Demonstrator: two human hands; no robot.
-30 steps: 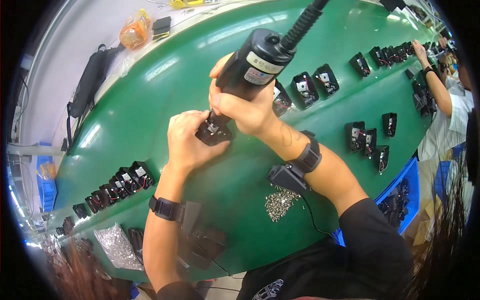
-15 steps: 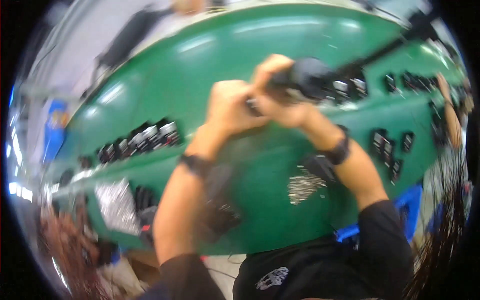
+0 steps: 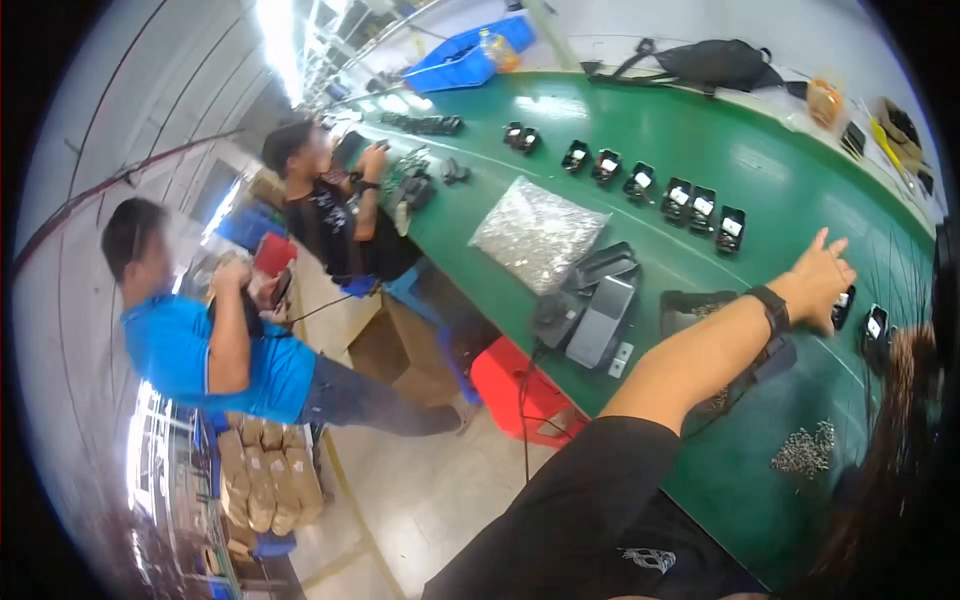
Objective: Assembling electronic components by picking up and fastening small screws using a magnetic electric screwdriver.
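My left hand (image 3: 818, 282) reaches over the green table at the right, a dark band (image 3: 770, 310) on its wrist. Its fingers are spread, and nothing shows gripped in them. Right beside the hand is a small black housing (image 3: 844, 303), partly covered by it; whether they touch I cannot tell. Another black housing with a white label (image 3: 875, 328) stands just to the right. Farther left, a row of similar open black housings (image 3: 730, 232) runs back along the table. My right hand is out of sight.
Near my forearm lie a clear bag of small parts (image 3: 540, 232), a grey-black device (image 3: 602, 320), a dark tray (image 3: 690, 300) and a screw pile (image 3: 805, 450). A red stool (image 3: 515, 390) stands by the table edge. Two people (image 3: 220, 340) work at the left.
The view has swung to the left. Both hands were together around a dark tool over the table; now only my left hand shows, apart from it, beside the housings.
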